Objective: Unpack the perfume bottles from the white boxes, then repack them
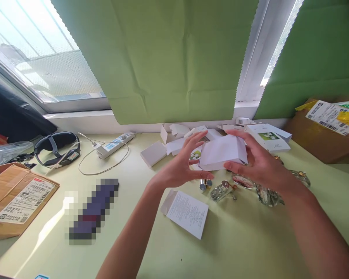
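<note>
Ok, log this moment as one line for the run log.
left hand: on white box | right hand: holding white box | below: glass bottles, flat printed box | surface: table

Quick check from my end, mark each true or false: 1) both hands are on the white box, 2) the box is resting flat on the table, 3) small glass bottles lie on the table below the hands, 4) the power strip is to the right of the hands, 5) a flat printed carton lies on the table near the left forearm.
1) True: the left hand and the right hand hold the white box between them.
2) False: it is held up above the table.
3) True: glass bottles lie there.
4) False: the power strip lies to the left.
5) True: the flat printed carton lies there.
</note>
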### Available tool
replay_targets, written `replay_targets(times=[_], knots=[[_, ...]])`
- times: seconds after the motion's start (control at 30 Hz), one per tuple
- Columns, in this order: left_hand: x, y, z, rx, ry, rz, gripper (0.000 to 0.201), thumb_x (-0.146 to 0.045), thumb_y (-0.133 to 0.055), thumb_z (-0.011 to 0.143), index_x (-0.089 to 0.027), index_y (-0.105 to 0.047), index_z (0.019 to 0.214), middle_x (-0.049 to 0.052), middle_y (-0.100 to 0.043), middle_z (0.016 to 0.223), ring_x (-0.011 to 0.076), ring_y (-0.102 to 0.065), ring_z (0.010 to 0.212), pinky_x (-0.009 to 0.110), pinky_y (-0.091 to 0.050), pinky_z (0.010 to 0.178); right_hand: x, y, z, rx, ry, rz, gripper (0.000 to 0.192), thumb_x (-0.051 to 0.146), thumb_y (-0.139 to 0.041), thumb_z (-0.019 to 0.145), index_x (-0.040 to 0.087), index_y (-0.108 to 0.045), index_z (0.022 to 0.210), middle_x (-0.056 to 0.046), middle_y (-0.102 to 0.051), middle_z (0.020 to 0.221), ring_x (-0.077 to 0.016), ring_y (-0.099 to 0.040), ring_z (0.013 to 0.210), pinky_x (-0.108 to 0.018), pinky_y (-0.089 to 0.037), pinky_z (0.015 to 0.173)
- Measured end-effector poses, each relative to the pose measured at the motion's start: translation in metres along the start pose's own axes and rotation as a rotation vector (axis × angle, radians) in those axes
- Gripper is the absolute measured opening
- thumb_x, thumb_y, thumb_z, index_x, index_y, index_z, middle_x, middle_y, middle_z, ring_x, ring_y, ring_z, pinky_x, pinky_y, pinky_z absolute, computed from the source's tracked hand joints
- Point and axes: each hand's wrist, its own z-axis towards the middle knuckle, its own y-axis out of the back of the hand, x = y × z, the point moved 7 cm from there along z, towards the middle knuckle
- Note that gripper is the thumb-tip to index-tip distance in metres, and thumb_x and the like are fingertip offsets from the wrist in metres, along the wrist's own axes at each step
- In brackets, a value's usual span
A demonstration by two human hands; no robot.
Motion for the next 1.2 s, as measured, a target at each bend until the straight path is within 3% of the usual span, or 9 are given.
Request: replay_targets(times=[0.13,0.2,0.33,0.5,0.77,0.87,0.97,1.1,1.2], knots=[[0.005,0.013,0.001,-0.073,-0.035,-0.095,0.091,-0.03,-0.08,0.073,-0.049,-0.027,0.145,-0.003,-0.01,0.161,0.0346,-0.021,0.146,0.054,-0.047,0.104,-0.003,0.0,-0.001,0.049,-0.02,0.101,0.068,0.035,-0.079,0.074,0.042,-0.039,0.128,-0.004,-0.049,0.134,-0.0274,-0.058,0.113,-0.034,-0.059,0.079],[0.009,0.02,0.001,-0.118,-0.007,-0.166,0.086,-0.03,-0.077,0.077,-0.048,-0.028,0.145,0.0,-0.015,0.159,0.0334,-0.032,0.14,0.051,-0.051,0.101,-0.001,0.001,-0.001,0.047,0.034,0.149,0.065,0.03,-0.081,0.071,0.041,-0.04,0.12,-0.003,-0.039,0.144,-0.0276,-0.05,0.124,-0.031,-0.058,0.081],[0.017,0.026,0.001,-0.147,0.066,-0.317,0.072,-0.03,-0.068,0.086,-0.044,-0.03,0.145,0.006,-0.034,0.151,0.0199,-0.062,0.103,0.043,-0.057,0.089,0.002,0.001,0.001,0.043,0.129,0.17,0.065,0.026,-0.083,0.068,0.04,-0.041,0.116,0.0,-0.029,0.151,-0.0278,-0.039,0.134,-0.03,-0.057,0.085],[0.009,0.031,0.0,-0.21,0.025,-0.335,0.073,-0.026,-0.071,0.084,-0.042,-0.033,0.144,0.006,-0.04,0.145,0.0178,-0.062,0.101,0.037,-0.056,0.087,-0.01,-0.003,0.004,0.073,-0.013,0.131,0.08,0.042,-0.074,0.078,0.044,-0.027,0.143,-0.004,-0.029,0.155,-0.0329,-0.051,0.125,-0.042,-0.06,0.083],[-0.001,0.025,0.0,-0.243,-0.046,-0.298,0.064,-0.028,-0.069,0.086,-0.038,-0.039,0.141,0.007,-0.045,0.143,0.0167,-0.062,0.099,0.033,-0.056,0.083,-0.019,-0.027,0.005,0.173,-0.143,0.284,0.064,0.052,-0.06,0.088,0.044,-0.031,0.144,-0.003,-0.033,0.156,-0.029,-0.057,0.121,-0.037,-0.059,0.079],[-0.008,0.021,0.0,-0.27,-0.09,-0.285,0.059,-0.027,-0.068,0.086,-0.036,-0.043,0.138,0.006,-0.049,0.139,0.0141,-0.061,0.094,0.029,-0.056,0.08,-0.016,-0.04,-0.001,0.295,-0.171,0.282,0.068,0.045,-0.068,0.084,0.04,-0.035,0.144,-0.006,-0.05,0.143,-0.0276,-0.058,0.119,-0.038,-0.057,0.083],[-0.02,0.017,-0.003,-0.31,-0.138,-0.236,0.055,-0.027,-0.068,0.086,-0.035,-0.045,0.136,0.006,-0.052,0.136,0.0145,-0.062,0.097,0.028,-0.056,0.08,-0.016,-0.05,-0.008,0.432,-0.212,0.24,0.061,0.042,-0.072,0.081,0.034,-0.047,0.135,-0.005,-0.066,0.113,-0.0236,-0.065,0.096,-0.035,-0.056,0.073],[-0.031,0.013,-0.006,-0.317,-0.153,-0.224,0.053,-0.03,-0.065,0.088,-0.036,-0.043,0.136,0.006,-0.05,0.137,0.0194,-0.062,0.106,0.03,-0.057,0.079,-0.013,-0.053,-0.012,0.495,-0.209,0.187,0.034,0.04,-0.072,0.081,0.028,-0.062,0.111,0.0,-0.064,0.089,-0.0182,-0.059,0.077,-0.028,-0.048,0.061],[-0.026,0.014,-0.006,-0.326,-0.11,-0.242,0.052,-0.031,-0.064,0.09,-0.036,-0.042,0.137,0.006,-0.049,0.137,0.0226,-0.058,0.117,0.033,-0.057,0.085,-0.01,-0.048,-0.009,0.425,-0.198,0.153,0.024,0.034,-0.072,0.08,0.029,-0.064,0.103,0.002,-0.063,0.083,-0.0163,-0.056,0.071,-0.027,-0.044,0.059]])
